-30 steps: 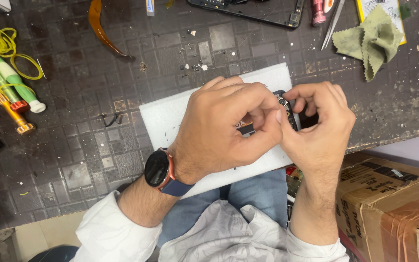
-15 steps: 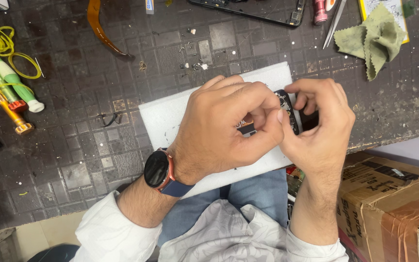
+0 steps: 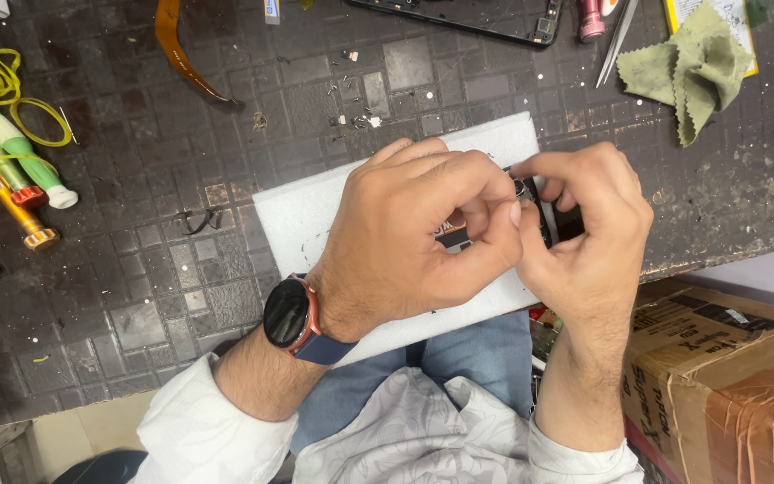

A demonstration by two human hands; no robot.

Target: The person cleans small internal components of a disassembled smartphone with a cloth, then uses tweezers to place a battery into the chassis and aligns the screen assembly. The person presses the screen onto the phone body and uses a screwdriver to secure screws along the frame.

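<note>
- Both hands pinch a small dark part [image 3: 537, 208]: left hand [image 3: 423, 237] and right hand [image 3: 584, 237] are closed on it, fingertips touching.
- Under them, white foam pad [image 3: 302, 215].
- Beyond the right hand, green cloth [image 3: 696, 67].

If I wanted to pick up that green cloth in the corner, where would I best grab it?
Pinch the green cloth at its raised, crumpled middle fold, coming straight down from above. It lies bunched rather than flat, so the ridge probably gives fingers something to close on, and the tweezers beside it stay undisturbed.
</note>
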